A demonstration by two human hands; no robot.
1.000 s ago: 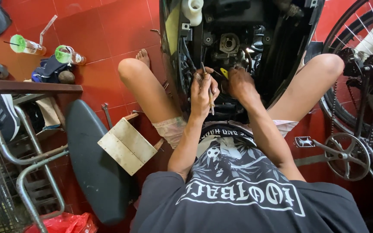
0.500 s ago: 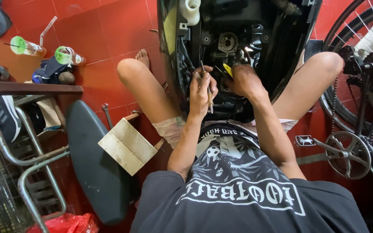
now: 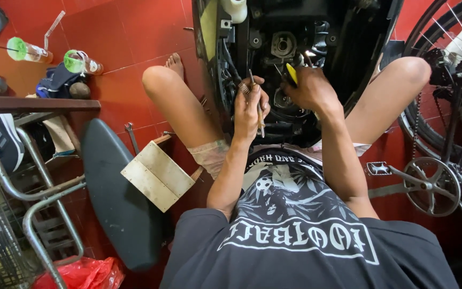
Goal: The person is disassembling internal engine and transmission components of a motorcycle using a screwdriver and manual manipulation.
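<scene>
- While we sit on the red tiled floor [image 3: 135, 32] with our knees spread, the opened black underside of a scooter [image 3: 295, 59] stands between our legs, its engine parts facing us.
- Our left hand [image 3: 249, 107] is closed around a thin metal tool [image 3: 256, 104], likely a screwdriver or pick, at the left side of the engine bay.
- That tool's long axis runs nearly upright in the view: its upper end points up into the scooter's body, its lower end sticks out below our fist toward our chest.
- Our right hand [image 3: 311, 88] is curled around a yellow-handled tool [image 3: 292, 73], pressed against the round engine cover [image 3: 284, 45] area just right of the left hand.
- Only the yellow end shows; it slants up and left, and we cannot tell where its tip sits.
- A flat wooden box [image 3: 156, 174] lies on the floor beside our left thigh, next to a dark scooter seat [image 3: 118, 203].
- Two plastic cups with green drinks [image 3: 25, 51] lie at upper left, well apart from the hands.
- A bicycle [image 3: 445, 134] with its chainring stands at our right.
</scene>
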